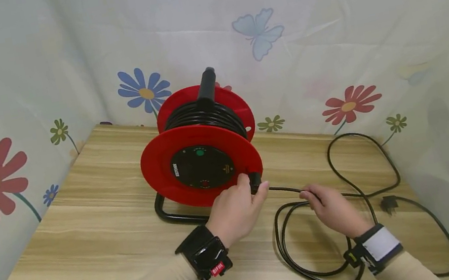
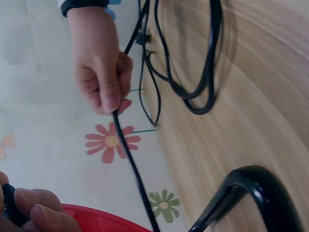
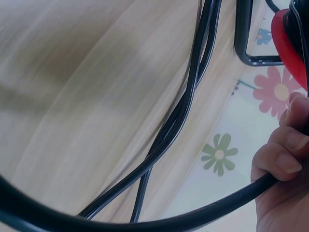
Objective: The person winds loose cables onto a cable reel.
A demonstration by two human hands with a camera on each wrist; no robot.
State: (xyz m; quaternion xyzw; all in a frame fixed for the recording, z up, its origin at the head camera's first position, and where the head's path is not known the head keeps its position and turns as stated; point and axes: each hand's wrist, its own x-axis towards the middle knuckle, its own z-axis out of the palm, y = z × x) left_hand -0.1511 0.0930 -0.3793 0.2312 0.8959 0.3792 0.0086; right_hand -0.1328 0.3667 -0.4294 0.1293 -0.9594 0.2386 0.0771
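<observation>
A red cable reel point(image 1: 158, 171) with black cable point(image 1: 202, 116) wound on its drum stands on the wooden table. At the lower right of its front disc, my left hand point(image 1: 234, 211) grips the black crank knob point(image 1: 255, 182). To the right, my right hand point(image 1: 335, 208) holds a loose stretch of the cable point(image 1: 285, 189), which runs from there toward the reel. The left wrist view shows the right hand's thumb and fingers point(image 2: 110, 99) pinching this cable. In the right wrist view, fingers point(image 3: 285, 159) curl round it. Part of the knob is hidden behind the left fingers.
Loose cable loops point(image 1: 286, 249) lie on the table beneath and around the right forearm. A black plug point(image 1: 390, 203) is at the cable's end on the right. The reel has a black tube stand point(image 1: 179, 218) and a black top handle point(image 1: 207, 85). Flower-printed cloth point(image 1: 187, 31) hangs behind.
</observation>
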